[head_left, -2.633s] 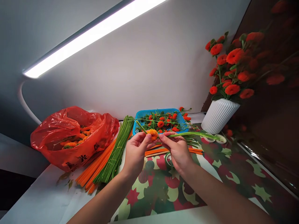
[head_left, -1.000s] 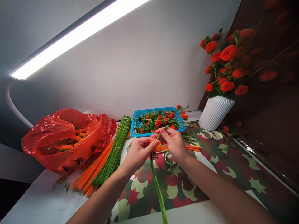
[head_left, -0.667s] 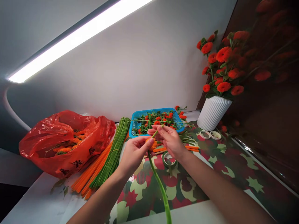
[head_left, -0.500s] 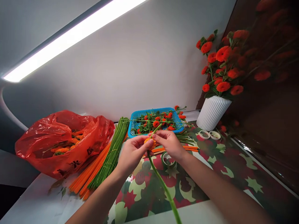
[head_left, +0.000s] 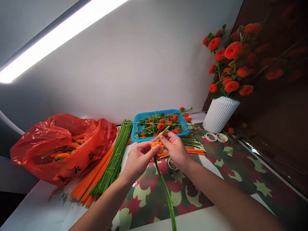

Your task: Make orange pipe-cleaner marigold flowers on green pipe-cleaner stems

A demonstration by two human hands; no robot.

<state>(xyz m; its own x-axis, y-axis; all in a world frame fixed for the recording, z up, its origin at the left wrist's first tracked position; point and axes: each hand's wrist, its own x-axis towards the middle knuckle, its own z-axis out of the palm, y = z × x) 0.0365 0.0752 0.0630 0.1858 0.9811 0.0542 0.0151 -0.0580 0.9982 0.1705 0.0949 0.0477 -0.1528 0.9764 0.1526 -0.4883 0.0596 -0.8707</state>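
Between my hands, in front of the basket, is a small yellow-orange pipe-cleaner flower [head_left: 157, 146]. My left hand [head_left: 139, 158] is closed on it, with the thumb pressed on its near side. A green pipe cleaner [head_left: 167, 192] passes at the flower; its long end hangs toward the bottom of the view and a short end sticks up past the fingers. My right hand [head_left: 176, 150] pinches that green pipe cleaner close to the flower. How the two pieces join is hidden by my fingers.
A blue basket [head_left: 137, 125] holds red-orange flowers. Left lie bundled green pipe cleaners [head_left: 117, 157], orange pipe cleaners [head_left: 90, 184] and a red plastic bag [head_left: 36, 150] of orange flowers. Right stand a white vase [head_left: 220, 115] with red flowers [head_left: 232, 86] and tape rolls [head_left: 211, 137].
The view has shifted slightly. The hanging end of the green pipe cleaner has swung left, and the flower and both hands sit slightly farther right. Both hands keep their hold.
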